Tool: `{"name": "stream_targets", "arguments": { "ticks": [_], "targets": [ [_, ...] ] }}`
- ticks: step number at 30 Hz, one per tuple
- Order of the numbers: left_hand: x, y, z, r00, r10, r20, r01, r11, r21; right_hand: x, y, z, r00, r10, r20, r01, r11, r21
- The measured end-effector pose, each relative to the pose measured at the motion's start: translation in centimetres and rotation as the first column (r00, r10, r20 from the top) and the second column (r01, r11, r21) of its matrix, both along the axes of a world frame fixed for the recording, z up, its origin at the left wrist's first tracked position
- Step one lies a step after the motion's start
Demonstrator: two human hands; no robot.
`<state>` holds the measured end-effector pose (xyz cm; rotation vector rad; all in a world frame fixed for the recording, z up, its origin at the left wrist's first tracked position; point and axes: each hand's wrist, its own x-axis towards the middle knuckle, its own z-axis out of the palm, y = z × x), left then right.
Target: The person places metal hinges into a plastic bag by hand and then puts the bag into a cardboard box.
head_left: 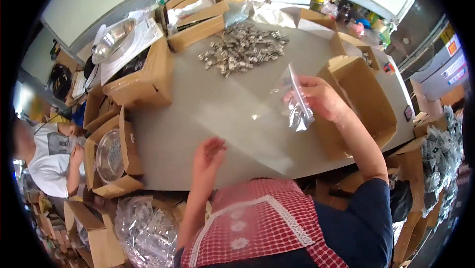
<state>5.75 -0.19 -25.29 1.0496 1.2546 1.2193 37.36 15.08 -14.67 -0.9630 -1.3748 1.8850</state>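
My right hand [319, 97] grips a clear plastic bag [299, 112] between thumb and fingers, above the right part of the grey table [198, 110]. The bag hangs upright and looks flat; glare hides whether anything is inside. Over the table's near side, my left hand [212, 152] is loosely curled with its fingers apart, slightly blurred, and no thing shows in it. A heap of small silvery metal parts [242, 49] lies at the far middle of the table. Close by my right hand stands an open cardboard box [368, 102].
At the left, a steel bowl [115, 40] rests on papers over a cardboard box [143, 77]. A person [52, 152] works beside a box with a round clear tub [110, 156]. Bagged parts [146, 226] lie below the near edge. Boxes [195, 13] line the far side.
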Motion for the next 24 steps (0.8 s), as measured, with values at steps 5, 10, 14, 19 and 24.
{"name": "stream_targets", "arguments": {
  "ticks": [5, 10, 14, 19, 24],
  "targets": [
    [3.3, 4.5, 1.2, 0.979, -0.177, 0.101, 0.186, 0.978, -0.09, -4.7, -1.5, -3.6, 0.987, 0.062, -0.15, -0.078, 0.991, -0.105],
    [2.2, 6.5, 1.3, 0.957, -0.19, 0.217, 0.223, 0.965, -0.138, -7.0, -2.7, -7.0, 0.98, -0.052, -0.192, 0.011, 0.977, -0.211],
    [0.9, 6.7, 0.9, 0.987, -0.159, 0.027, 0.161, 0.982, -0.094, -6.5, -2.9, -9.7, 0.988, -0.11, -0.108, 0.081, 0.968, -0.239],
    [-1.2, 6.3, -2.1, 0.956, -0.215, -0.197, 0.217, 0.976, -0.013, -7.5, -4.7, -11.5, 0.905, -0.164, 0.393, 0.029, 0.944, 0.327],
    [-3.2, 4.8, -2.5, 0.847, -0.256, -0.465, 0.272, 0.962, -0.035, -8.4, -5.5, -12.2, 0.839, -0.43, 0.333, 0.035, 0.653, 0.756]
  ]
}}
